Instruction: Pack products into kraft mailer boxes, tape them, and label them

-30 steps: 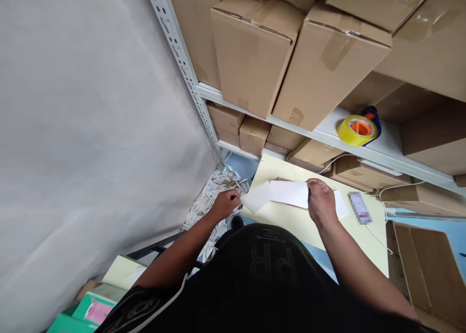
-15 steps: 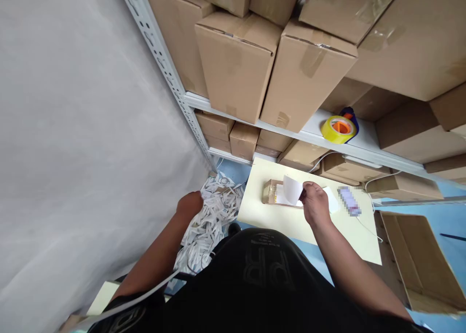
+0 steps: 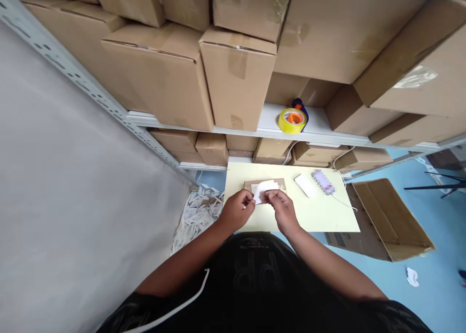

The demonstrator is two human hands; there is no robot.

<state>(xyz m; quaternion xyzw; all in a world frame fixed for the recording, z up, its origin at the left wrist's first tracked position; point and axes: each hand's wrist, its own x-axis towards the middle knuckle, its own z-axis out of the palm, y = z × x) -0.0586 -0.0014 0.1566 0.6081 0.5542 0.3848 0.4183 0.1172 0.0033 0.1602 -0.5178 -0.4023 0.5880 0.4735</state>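
Note:
A small brown parcel lies on the pale yellow table. Over it both hands hold a white label. My left hand pinches the label's left edge with closed fingers. My right hand grips the label's right side from the front. The label covers most of the parcel's top.
A white slip and a blurred device with a cable lie on the table's right. A yellow tape roll sits on the shelf among cardboard boxes. An open carton stands right; peeled backing strips litter the floor left.
My left hand dropped the peeled backing onto the floor pile and came back to the label. Both hands now hold the label over the parcel. The view swung right.

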